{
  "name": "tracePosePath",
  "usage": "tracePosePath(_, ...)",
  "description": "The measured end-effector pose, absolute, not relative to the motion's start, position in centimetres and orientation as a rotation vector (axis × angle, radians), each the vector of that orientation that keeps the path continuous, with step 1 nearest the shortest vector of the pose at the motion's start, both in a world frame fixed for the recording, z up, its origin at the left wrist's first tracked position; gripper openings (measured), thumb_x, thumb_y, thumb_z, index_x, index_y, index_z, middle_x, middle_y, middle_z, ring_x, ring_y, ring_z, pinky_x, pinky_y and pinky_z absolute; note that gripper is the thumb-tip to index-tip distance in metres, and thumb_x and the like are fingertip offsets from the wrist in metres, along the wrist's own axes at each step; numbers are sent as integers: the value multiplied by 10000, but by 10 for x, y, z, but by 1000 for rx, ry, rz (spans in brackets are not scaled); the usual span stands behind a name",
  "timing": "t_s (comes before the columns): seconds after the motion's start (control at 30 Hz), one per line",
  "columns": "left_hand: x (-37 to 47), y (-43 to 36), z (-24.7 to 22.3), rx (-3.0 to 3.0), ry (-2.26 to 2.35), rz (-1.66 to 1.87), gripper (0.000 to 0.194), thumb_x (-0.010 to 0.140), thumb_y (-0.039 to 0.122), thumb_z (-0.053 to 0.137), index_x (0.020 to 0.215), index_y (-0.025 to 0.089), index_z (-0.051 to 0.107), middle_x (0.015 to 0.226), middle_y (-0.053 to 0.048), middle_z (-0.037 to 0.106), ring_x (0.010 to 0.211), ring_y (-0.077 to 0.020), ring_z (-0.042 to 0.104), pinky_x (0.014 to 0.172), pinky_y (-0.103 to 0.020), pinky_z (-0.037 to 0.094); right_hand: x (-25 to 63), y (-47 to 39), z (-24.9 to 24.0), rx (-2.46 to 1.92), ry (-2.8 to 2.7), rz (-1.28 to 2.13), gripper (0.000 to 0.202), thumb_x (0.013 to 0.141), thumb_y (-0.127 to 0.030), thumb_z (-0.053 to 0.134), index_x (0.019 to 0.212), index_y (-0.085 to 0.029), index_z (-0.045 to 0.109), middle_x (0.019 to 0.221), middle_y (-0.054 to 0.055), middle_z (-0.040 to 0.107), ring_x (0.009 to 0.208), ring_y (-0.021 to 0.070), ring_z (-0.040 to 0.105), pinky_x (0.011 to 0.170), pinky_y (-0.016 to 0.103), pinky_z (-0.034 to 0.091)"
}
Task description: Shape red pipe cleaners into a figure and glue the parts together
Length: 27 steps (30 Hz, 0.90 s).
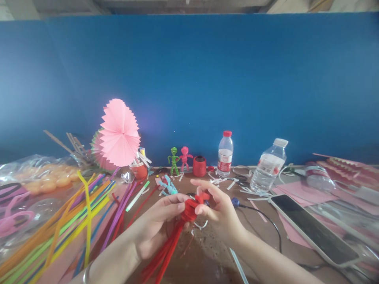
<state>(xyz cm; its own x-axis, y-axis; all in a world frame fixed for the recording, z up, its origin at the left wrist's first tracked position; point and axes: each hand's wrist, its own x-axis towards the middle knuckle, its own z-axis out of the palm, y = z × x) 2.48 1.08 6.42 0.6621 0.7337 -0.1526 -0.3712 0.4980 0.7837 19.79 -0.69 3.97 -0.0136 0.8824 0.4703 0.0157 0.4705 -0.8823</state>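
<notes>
Near the table's middle, my left hand [161,219] is closed around a wound bundle of red pipe cleaners [189,211], thumb on its upper side. Long red stems hang from the bundle toward the front edge. On the bundle's right side, my right hand [219,211] pinches its looped top between thumb and fingers, with one finger raised. Just behind the hands lies a light blue pipe cleaner figure [168,186]. A green figure [173,161] and a pink figure [185,157] stand upright farther back, beside a red spool [199,166].
Colored pipe cleaners [68,221] cover the left side, with a pink paper fan [120,134] behind. Two bottles, one upright [225,156] and one tilted [269,165], stand back right. A phone [314,230] lies on the right near a black cable [266,217]; paper scraps are scattered about.
</notes>
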Motion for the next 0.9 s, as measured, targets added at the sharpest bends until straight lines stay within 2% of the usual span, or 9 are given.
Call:
tracePosePath(0.1,25,12,57,702,590,793,154,734,171,745,883,188,709,789,-14,751,665,-116,680,663,-211,550,195,-10,42,-835,-1329,931,409,780,-485,651,1120,-273,570,823,-3,560,727,168,551,643,278,475)
tracePosePath(0.2,27,14,51,666,647,898,185,701,170,769,868,205,696,773,7,754,657,-115,690,656,-205,562,192,-12,44,-916,-1242,914,197,855,-407,563,962,-243,581,757,-8,560,679,152,557,627,263,477)
tracePosePath(0.3,30,16,49,712,662,970,167,719,184,756,862,208,672,751,15,733,658,-108,684,657,-194,556,189,-13,43,-1031,-1246,872,77,815,-285,604,817,-227,552,705,-23,562,636,143,567,601,253,476)
tracePosePath(0.43,36,14,50,805,701,1098,151,735,176,738,831,206,626,772,20,686,711,-112,669,677,-201,545,184,-12,37,-1053,-1409,725,176,733,-159,658,889,-216,599,858,3,615,767,165,615,676,270,505)
tracePosePath(0.7,40,17,37,1093,859,1234,149,696,183,761,750,161,624,731,22,632,725,-123,590,670,-202,488,181,-9,25,-1168,-1585,563,426,691,-97,708,1103,-171,626,1037,72,689,904,215,653,779,304,533)
tracePosePath(0.8,40,16,28,1163,921,1212,158,699,210,756,707,159,607,677,28,623,675,-124,576,660,-218,471,182,-8,22,-1251,-1727,406,394,738,-150,701,1125,-158,626,1055,104,699,924,256,659,801,347,522)
tracePosePath(0.9,40,15,27,1221,963,1167,205,722,257,735,646,163,568,655,25,614,657,-134,573,659,-243,468,185,-7,24,-1283,-1826,324,304,802,-161,643,1106,-162,641,1013,108,712,889,257,669,776,345,520)
